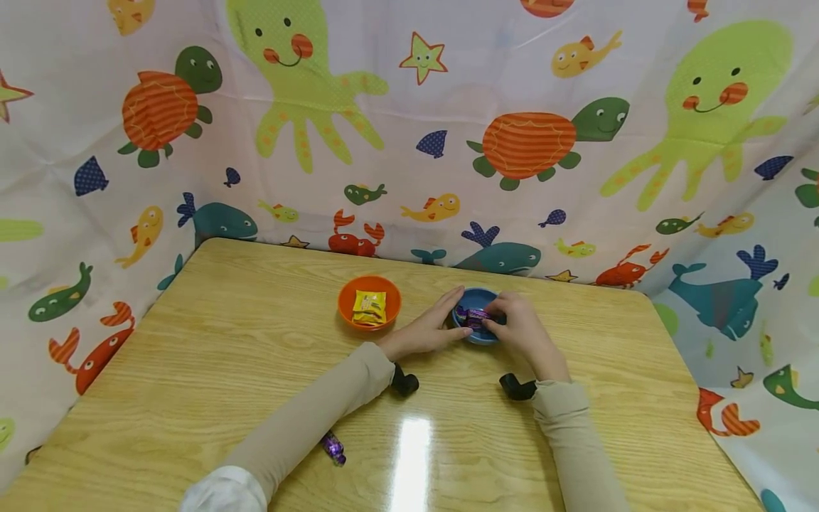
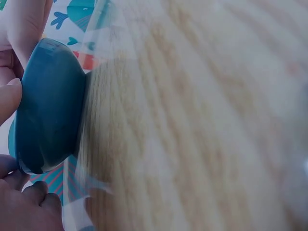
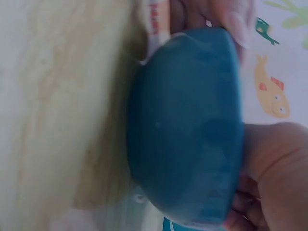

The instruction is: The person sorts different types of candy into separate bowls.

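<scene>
A blue bowl (image 1: 483, 338) stands on the table and holds purple-wrapped candy (image 1: 475, 318). My left hand (image 1: 425, 333) is at the bowl's left side, gripping the rim between a thumb at the front and fingers toward the back. My right hand (image 1: 521, 331) reaches in over the right rim and pinches a purple-wrapped candy in the bowl. Both wrist views show the bowl's outer wall (image 2: 50, 106) from the side, hiding its contents; the right wrist view has the same wall (image 3: 183, 125) between hands.
To the left of my hands, an orange bowl (image 1: 344, 313) holds yellow packets (image 1: 370, 307). Another purple-wrapped candy (image 1: 333, 448) lies on the wooden table (image 1: 256, 334), partly behind my left sleeve. A curtain (image 1: 397, 107) with sea animals hangs around the table's back and sides.
</scene>
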Motion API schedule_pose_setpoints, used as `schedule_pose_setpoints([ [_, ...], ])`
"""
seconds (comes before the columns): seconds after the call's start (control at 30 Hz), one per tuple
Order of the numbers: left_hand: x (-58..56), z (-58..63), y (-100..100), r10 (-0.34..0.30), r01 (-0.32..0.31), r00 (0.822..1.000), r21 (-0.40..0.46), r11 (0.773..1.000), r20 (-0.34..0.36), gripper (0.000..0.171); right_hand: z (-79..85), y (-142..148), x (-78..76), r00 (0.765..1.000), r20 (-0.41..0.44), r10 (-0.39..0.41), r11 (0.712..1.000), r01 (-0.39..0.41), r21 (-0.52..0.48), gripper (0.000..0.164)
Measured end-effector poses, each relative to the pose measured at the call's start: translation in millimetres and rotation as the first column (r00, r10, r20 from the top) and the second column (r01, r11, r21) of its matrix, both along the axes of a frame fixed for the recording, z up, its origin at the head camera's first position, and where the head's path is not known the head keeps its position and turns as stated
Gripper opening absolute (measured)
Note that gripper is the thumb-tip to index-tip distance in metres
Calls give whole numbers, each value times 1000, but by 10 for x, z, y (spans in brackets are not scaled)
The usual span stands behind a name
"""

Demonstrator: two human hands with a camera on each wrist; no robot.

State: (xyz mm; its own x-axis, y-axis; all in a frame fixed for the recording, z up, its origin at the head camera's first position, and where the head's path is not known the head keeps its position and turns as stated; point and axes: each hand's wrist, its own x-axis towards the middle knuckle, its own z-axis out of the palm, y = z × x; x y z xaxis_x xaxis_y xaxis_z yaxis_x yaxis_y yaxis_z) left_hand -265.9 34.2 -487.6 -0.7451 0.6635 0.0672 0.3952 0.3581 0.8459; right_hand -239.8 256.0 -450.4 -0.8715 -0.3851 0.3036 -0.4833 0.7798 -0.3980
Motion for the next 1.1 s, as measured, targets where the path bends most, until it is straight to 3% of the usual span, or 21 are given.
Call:
schedule_pose_setpoints([
  [0.2,3,0,8,-4,4,1000,3,1000,-18,86,-29,-66,18,996,-89,-18,997,25,78,12],
  [0.43,22,23,4,-4,4,1000,-22,1000,-3,85,-43,-87,31,996,-74,-47,994,55,99,11],
  [0.77,21,56,11,1,-2,1000,-25,1000,-14,85,14,-98,109,995,-57,-79,996,77,-45,17],
  [1.1,36,70,-13,-25,25,1000,19,999,-9,83,339,-414,434,988,-148,-36,992,17,-124,10],
])
